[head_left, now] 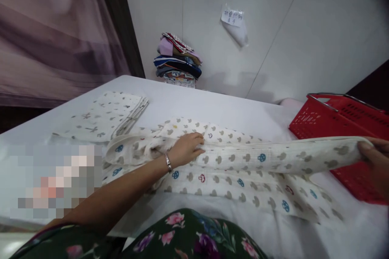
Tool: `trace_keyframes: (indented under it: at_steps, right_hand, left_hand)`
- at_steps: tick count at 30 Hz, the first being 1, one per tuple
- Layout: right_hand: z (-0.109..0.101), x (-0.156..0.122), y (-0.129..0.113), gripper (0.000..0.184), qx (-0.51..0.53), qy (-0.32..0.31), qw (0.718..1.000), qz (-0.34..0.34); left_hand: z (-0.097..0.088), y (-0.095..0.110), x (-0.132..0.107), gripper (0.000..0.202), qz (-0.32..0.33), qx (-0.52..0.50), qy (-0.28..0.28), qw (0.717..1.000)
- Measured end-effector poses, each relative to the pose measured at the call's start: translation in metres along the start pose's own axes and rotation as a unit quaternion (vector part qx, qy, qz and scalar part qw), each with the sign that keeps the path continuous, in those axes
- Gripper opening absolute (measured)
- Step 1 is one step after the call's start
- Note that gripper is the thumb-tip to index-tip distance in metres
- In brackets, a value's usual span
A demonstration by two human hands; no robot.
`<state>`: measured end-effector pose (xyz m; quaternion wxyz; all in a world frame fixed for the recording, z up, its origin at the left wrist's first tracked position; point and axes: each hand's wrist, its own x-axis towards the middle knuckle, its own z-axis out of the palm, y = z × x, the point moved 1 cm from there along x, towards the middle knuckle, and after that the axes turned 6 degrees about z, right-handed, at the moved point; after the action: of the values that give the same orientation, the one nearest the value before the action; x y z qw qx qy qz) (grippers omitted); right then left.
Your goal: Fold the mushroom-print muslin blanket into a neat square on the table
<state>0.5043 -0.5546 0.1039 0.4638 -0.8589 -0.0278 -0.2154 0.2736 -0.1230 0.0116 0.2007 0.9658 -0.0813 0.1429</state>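
Observation:
A white cotton blanket (223, 158) with grey, blue and red mushroom prints stretches across the front of the table, part of it folded over lengthwise. My left hand (188, 147), with a bracelet at the wrist, grips the fold near the middle, thumb and fingers closed on the cloth. At the far right, my right hand (375, 162) is closed around the end of the folded strip and holds it raised above the lower layer. Part of that hand is cut off by the frame edge.
A folded white patterned cloth (100, 115) lies at the left of the white table (164, 93). On the right stands a red plastic basket (322, 117) with metal handles. Folded clothes (178, 60) are stacked by the wall behind. A curtain (54, 32) hangs at left.

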Motion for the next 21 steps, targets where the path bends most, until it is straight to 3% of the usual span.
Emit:
trace_keyframes:
  at_steps: [3, 9, 16, 21]
  right_hand:
    - [-0.002, -0.01, -0.01, 0.03, 0.074, 0.001, 0.997, 0.033]
    - [0.0, -0.017, -0.021, 0.026, 0.061, -0.003, 0.996, 0.065]
    - [0.003, -0.019, -0.033, 0.018, 0.04, 0.003, 0.995, 0.097]
    - [0.003, -0.021, -0.033, 0.019, 0.045, -0.012, 0.994, 0.095]
  left_hand:
    - [0.003, 0.001, 0.002, 0.015, -0.006, 0.023, -0.026, 0.999]
    - [-0.003, 0.002, 0.003, 0.015, -0.035, 0.066, -0.058, 0.996]
    - [-0.025, -0.002, 0.004, 0.017, -0.078, -0.001, -0.031, 0.996]
    - [-0.025, -0.004, 0.005, 0.017, -0.104, -0.008, -0.019, 0.994]
